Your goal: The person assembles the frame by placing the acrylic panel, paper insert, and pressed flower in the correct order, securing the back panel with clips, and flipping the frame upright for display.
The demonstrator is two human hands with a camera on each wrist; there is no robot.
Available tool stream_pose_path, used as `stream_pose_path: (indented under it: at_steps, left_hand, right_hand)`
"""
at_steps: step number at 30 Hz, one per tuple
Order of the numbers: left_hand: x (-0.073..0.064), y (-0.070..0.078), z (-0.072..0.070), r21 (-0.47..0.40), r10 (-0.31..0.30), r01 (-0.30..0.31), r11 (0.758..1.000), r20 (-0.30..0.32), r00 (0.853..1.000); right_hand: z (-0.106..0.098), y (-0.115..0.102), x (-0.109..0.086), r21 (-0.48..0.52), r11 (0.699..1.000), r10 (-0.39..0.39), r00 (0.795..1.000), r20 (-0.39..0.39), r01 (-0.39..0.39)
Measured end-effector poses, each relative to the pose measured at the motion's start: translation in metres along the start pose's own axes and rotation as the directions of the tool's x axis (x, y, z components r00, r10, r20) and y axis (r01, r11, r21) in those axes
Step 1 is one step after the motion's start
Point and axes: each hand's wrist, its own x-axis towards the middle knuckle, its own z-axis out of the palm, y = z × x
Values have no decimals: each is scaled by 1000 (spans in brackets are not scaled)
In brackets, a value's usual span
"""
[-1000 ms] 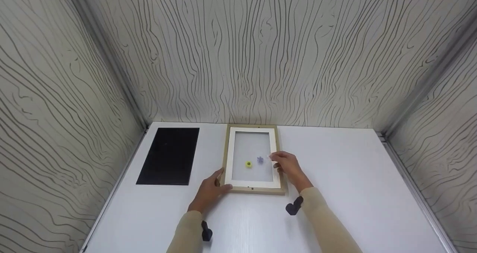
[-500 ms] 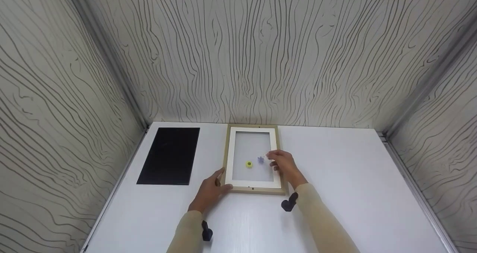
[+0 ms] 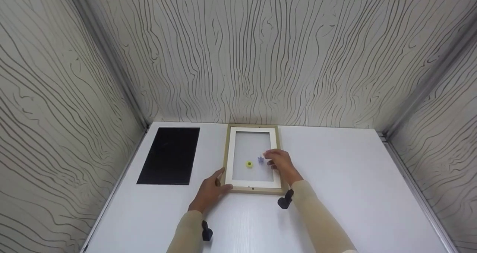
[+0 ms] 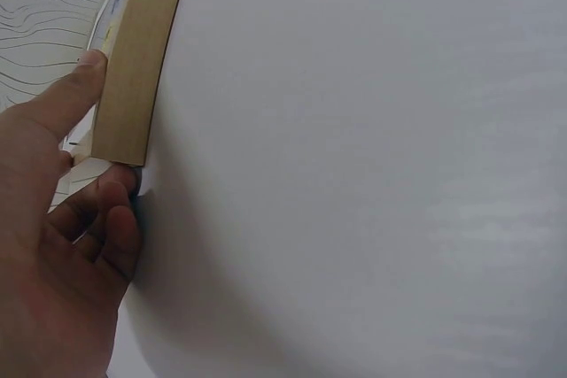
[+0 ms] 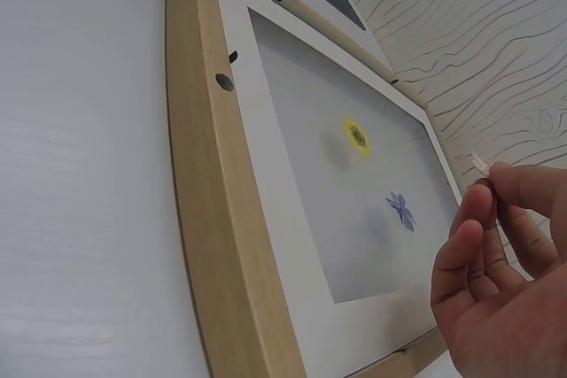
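Note:
A light wooden picture frame (image 3: 242, 189) with a white mat lies on the white table, back side up. My left hand (image 3: 207, 194) grips its near left corner; in the left wrist view the thumb lies on top and the other fingers curl below the wooden edge (image 4: 142, 59). My right hand (image 3: 283, 164) hovers over the right side of the frame. Between its thumb and fingertip it pinches a small pale pink piece (image 5: 479, 164), perhaps a dried flower. Inside the opening lie a yellow flower (image 5: 357, 135) and a purple flower (image 5: 400, 212), side by side.
A black rectangular panel (image 3: 169, 156) lies flat on the table, left of the frame. Behind the table stands a wall (image 3: 253, 59) with a wood-grain pattern, and similar walls flank both sides.
My right hand has moved left, further over the opening and closer to the purple flower, still pinching the pale piece. The left hand keeps its grip on the frame's corner.

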Motion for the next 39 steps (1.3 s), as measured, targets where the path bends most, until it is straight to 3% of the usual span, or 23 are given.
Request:
stream_pose_path:
  at_steps: [6,26,39]
  left_hand:
    - [0,0,0,-2,-6,6,1000,1,1000]
    - [4,-6,0,-3,1,-1,1000,-2,1000]
    - [2,1,-1,-13,-3,3,1000,1,1000]
  right_hand:
    - [7,-3,9,-44,999,-6,1000,-25,5]
    - [30,-9,14,-39,999,-17,1000,-20,17]
    - [42,-16,18,-38,999,11,999,-50,-13]
